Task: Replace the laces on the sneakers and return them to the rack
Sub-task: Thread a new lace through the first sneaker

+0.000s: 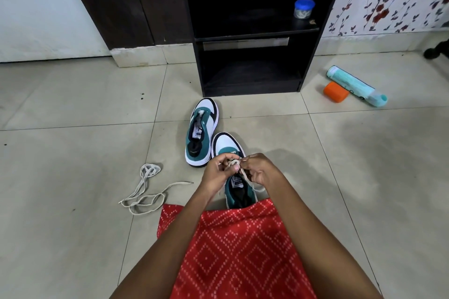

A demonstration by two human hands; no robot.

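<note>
In the head view, a white lace (245,176) is being pinched by both hands above the near sneaker (227,144). The left hand (216,173) is being held with its fingers curled round a bunched part of the lace, and the right hand (260,171) is being kept closed on the strand just beside it; the two hands are touching or nearly so. The near sneaker is being kept on the tiled floor (73,153), its heel partly hidden by a red patterned garment (243,238). A second sneaker (201,131), with no lace showing, is being left just beside it, nearer the black rack (250,75). Another white lace (145,189) is lying loose on the floor, to the left of the hands. A blue-lidded jar (303,8) is being stored on the rack's upper shelf. A teal bottle (354,85) and an orange object (335,92) are lying together on the floor to the right of the rack.
</note>
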